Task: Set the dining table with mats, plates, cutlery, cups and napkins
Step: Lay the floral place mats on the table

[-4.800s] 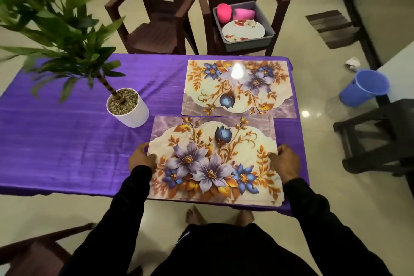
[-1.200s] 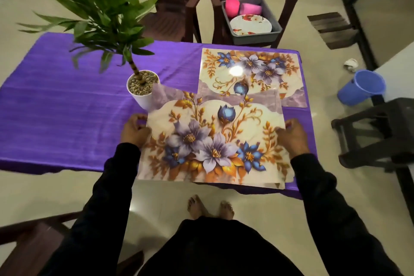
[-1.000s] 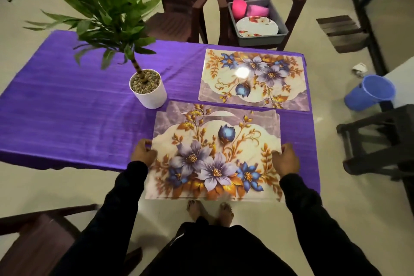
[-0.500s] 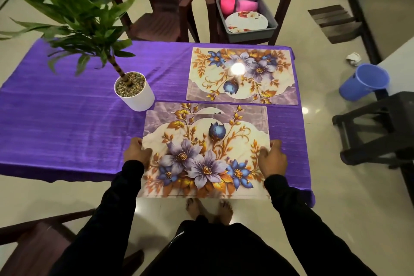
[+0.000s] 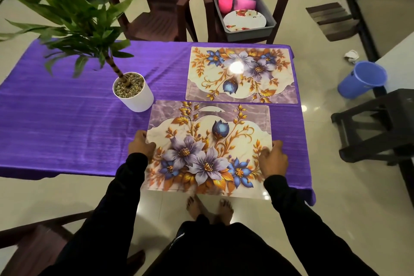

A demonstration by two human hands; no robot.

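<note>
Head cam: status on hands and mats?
Left hand and right hand grip the top mat, another mat beneath. Far mat flat. White plant pot close to the stack's corner.

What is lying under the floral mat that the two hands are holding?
Under the held floral placemat, gripped by left hand and right hand, another identical mat's far edge peeks out. Most of it is covered.

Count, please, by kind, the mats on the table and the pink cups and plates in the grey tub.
Mats: 3 (far mat, near top mat, mat under it)
Pink cups: 2 (left cup, right cup)
Plates: 1 showing
Total: 6
</note>
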